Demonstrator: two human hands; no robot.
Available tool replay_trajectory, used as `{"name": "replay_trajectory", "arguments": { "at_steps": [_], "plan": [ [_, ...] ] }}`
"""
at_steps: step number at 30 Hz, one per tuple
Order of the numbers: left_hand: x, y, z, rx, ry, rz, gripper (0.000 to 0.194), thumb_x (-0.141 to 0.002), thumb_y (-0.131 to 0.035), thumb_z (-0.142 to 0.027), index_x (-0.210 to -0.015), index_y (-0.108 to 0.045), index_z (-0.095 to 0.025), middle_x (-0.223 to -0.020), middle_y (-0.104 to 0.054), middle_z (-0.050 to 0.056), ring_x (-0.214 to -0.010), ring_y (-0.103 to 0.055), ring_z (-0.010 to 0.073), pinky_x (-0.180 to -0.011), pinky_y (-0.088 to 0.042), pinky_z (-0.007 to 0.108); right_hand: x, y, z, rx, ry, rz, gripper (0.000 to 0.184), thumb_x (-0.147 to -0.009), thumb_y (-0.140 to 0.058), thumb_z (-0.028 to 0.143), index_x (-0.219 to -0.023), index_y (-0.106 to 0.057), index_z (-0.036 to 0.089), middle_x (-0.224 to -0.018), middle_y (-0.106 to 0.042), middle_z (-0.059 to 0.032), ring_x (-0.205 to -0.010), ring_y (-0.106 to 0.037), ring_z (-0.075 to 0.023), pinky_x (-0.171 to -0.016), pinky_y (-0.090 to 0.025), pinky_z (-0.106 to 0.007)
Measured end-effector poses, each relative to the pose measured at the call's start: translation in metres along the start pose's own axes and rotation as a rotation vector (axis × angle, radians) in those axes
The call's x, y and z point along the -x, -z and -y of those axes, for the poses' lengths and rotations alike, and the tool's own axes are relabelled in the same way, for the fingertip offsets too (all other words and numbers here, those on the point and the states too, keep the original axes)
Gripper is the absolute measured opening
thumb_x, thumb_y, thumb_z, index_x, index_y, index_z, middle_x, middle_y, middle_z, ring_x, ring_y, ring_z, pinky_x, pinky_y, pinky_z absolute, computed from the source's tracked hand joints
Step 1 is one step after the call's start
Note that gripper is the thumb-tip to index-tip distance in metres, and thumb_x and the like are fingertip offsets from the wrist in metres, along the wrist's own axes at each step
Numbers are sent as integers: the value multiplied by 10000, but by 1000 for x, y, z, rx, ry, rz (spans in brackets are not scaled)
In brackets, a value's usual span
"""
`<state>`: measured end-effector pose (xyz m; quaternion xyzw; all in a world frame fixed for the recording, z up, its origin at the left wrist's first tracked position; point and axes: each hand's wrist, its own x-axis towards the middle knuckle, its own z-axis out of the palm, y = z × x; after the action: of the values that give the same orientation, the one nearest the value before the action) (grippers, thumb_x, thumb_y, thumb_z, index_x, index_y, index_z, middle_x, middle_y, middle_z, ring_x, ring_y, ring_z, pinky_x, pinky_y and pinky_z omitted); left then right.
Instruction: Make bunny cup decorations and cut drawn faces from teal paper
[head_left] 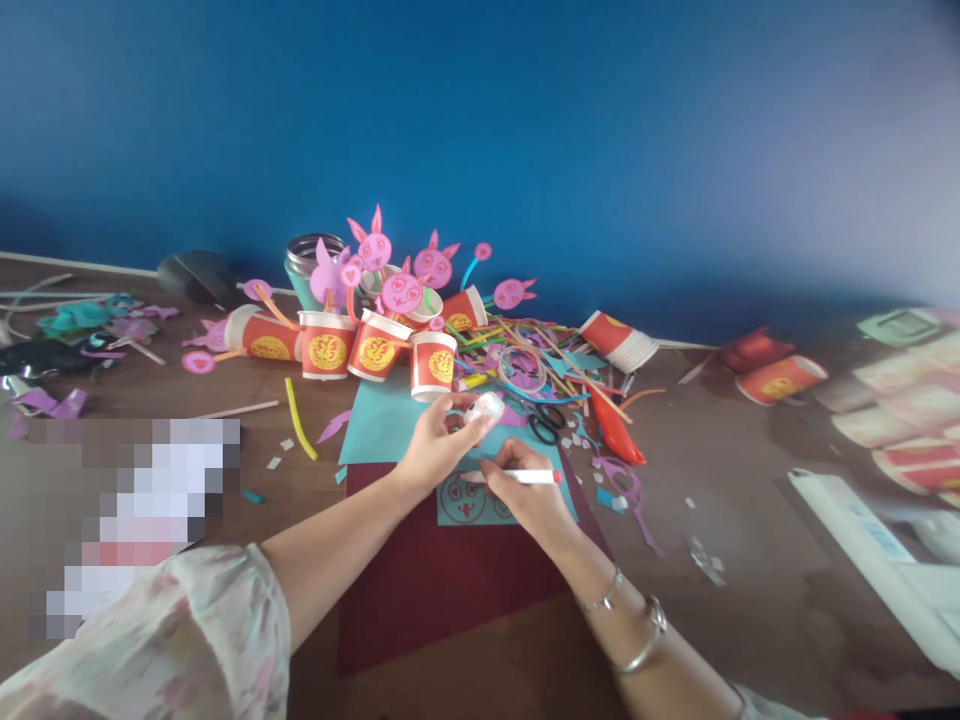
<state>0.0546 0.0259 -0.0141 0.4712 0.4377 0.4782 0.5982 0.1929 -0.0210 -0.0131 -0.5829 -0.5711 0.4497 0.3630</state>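
My right hand [521, 480] grips a white marker [538, 477] with a red end, held almost level above a small blue paper piece [450, 515]. On that paper a round face is drawn in red; a second round drawing beside it is partly covered by my hand. My left hand [442, 440] is closed around a small whitish, shiny object [486, 408] whose kind I cannot make out. Under the paper lie a dark red sheet [420, 590] and a larger light blue sheet [375, 430].
Red paper cups [324, 345] with pink rabbit cutouts [403, 292] stand and lie at the back. Black-handled scissors [546, 422], a red balloon [616, 425] and straws lie beyond my hands. Stacked cups [621, 340] lie right; a yellow straw [300, 420] lies left.
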Motion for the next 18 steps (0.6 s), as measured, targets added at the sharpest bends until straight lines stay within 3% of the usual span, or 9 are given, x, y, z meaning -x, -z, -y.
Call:
{"name": "replay_trajectory", "arguments": {
  "at_steps": [12, 18],
  "plan": [
    [-1, 0, 1, -7, -9, 6, 412, -717, -696, -432, -992, -579, -150, -818, -658, 41, -661, -617, 145, -601, -516, 272, 1, -3, 1, 74, -1, 18, 266, -735, -626, 324, -584, -440, 209, -469, -429, 73, -433, -365, -81, -408, -286, -208],
    [-1, 2, 2, -18, -18, 22, 398, -728, -690, -441, -987, -584, -158, -877, -652, 45, -661, -605, 129, -614, -515, 270, 1, -2, 2, -35, -4, 35, 266, -765, -616, 349, -610, -450, 211, -489, -462, 63, -442, -380, -85, -414, -287, -215]
  ]
}}
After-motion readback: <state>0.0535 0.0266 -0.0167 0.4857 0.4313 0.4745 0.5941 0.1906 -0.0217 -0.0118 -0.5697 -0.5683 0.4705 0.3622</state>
